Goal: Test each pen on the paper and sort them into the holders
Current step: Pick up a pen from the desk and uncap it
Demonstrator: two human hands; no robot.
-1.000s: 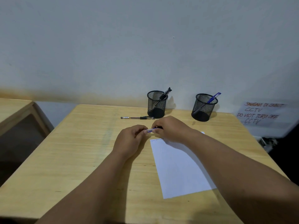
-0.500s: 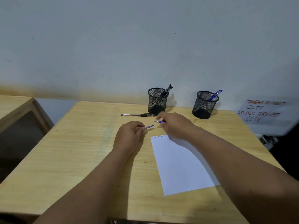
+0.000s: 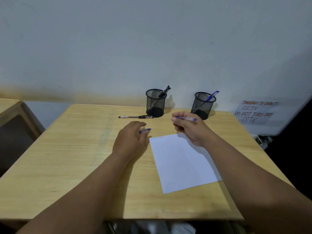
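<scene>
My right hand (image 3: 189, 128) grips a clear blue pen (image 3: 186, 118) above the top edge of the white paper (image 3: 182, 164). My left hand (image 3: 130, 139) rests on the table left of the paper and pinches the blue pen cap (image 3: 145, 130). Small scribbles mark the paper's top left corner. A black pen (image 3: 135, 117) lies on the table in front of the left mesh holder (image 3: 155, 103), which contains a black pen. The right mesh holder (image 3: 203, 105) contains a blue pen.
The wooden table (image 3: 76, 149) stands against a white wall. A handwritten CCTV notice (image 3: 255, 112) hangs to the right, beyond the table edge. Another wooden table (image 3: 10, 108) stands at the far left.
The hands have pulled apart: the cap came off and stays in my left hand, while my right hand lifted the uncapped pen up and to the right.
</scene>
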